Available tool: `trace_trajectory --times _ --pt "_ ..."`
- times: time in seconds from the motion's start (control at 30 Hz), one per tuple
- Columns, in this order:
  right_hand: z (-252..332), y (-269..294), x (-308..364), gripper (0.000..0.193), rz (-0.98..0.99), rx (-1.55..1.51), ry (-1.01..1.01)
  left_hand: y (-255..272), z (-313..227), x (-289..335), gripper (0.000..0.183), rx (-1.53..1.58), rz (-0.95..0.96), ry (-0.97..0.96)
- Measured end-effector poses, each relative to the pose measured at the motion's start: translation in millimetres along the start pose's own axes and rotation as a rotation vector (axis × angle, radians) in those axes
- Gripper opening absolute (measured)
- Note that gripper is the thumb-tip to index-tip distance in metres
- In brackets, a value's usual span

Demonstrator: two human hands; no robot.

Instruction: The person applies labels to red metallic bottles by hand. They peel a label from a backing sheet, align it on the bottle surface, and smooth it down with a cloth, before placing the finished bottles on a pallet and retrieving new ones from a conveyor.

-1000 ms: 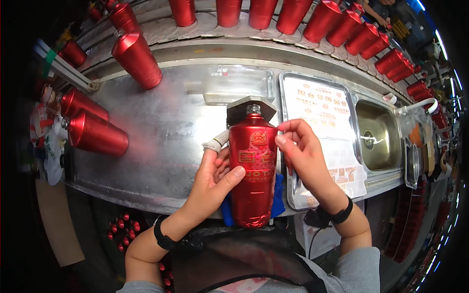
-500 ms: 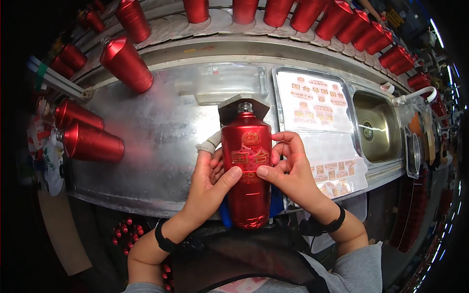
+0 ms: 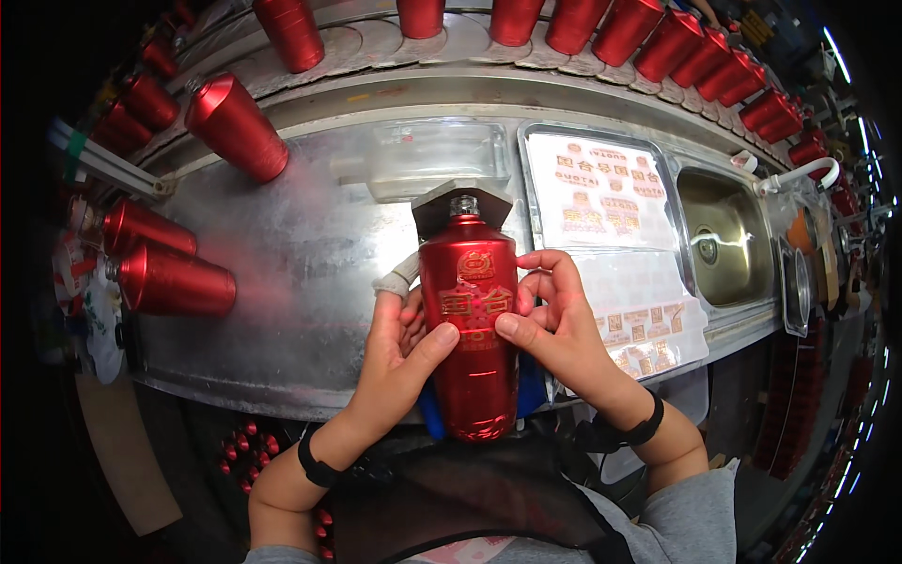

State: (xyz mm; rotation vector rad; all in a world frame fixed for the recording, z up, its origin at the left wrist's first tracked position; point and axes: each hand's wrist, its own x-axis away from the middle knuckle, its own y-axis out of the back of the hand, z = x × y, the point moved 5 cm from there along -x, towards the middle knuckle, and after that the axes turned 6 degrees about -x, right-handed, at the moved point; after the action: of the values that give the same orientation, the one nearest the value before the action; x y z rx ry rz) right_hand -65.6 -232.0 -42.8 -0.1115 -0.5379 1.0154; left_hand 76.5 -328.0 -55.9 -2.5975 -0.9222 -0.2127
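A shiny red bottle (image 3: 477,390) with a clear glass neck stands before me at the near side of the metal worktop, its base toward me. Gold emblem and lettering decals (image 3: 475,303) lie on its front. My left hand (image 3: 399,343) grips the bottle's left side, thumb pressed on the front beneath the lettering. A pale cover (image 3: 398,276) wraps one of its fingertips. From the right, my right hand (image 3: 564,324) holds the bottle, its thumb also on the front and its fingers curled at the side. Behind the neck sits a dark angular plate (image 3: 435,212).
A tray (image 3: 528,179) at right carries a decal sheet (image 3: 601,188); another sheet (image 3: 648,324) lies nearer. Beyond are a sink (image 3: 719,240) and a white tap (image 3: 808,173). One red bottle (image 3: 237,127) stands back left, two lie left. Several more ride a conveyor (image 3: 366,47) along the back.
The bottles on the conveyor have moved to the right. My hands keep nearly the same hold on the bottle; the whole view has shifted slightly.
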Motion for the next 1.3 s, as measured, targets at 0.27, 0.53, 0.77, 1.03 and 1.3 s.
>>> trace_trajectory --times 0.27,0.53,0.77,1.03,1.3 --pt "-3.1 4.1 1.3 0.072 0.013 0.104 0.008 0.4 1.9 -0.8 0.076 -0.01 0.043 0.028" --pt "-2.9 4.2 1.0 0.062 0.038 0.067 0.017 3.5 3.5 -0.5 0.079 -0.033 0.061 0.026" --pt "4.2 4.4 2.1 0.051 0.047 0.035 -0.007 1.7 -0.5 -1.3 0.08 -0.054 0.023 -0.004" --pt "11.6 5.4 -15.3 0.046 -0.018 0.071 -0.031 2.3 -8.8 -16.1 0.067 0.111 0.063 0.019" --pt "7.7 3.6 -14.8 0.045 -0.033 0.061 0.02 2.5 1.3 -17.9 0.065 0.109 0.037 0.078"
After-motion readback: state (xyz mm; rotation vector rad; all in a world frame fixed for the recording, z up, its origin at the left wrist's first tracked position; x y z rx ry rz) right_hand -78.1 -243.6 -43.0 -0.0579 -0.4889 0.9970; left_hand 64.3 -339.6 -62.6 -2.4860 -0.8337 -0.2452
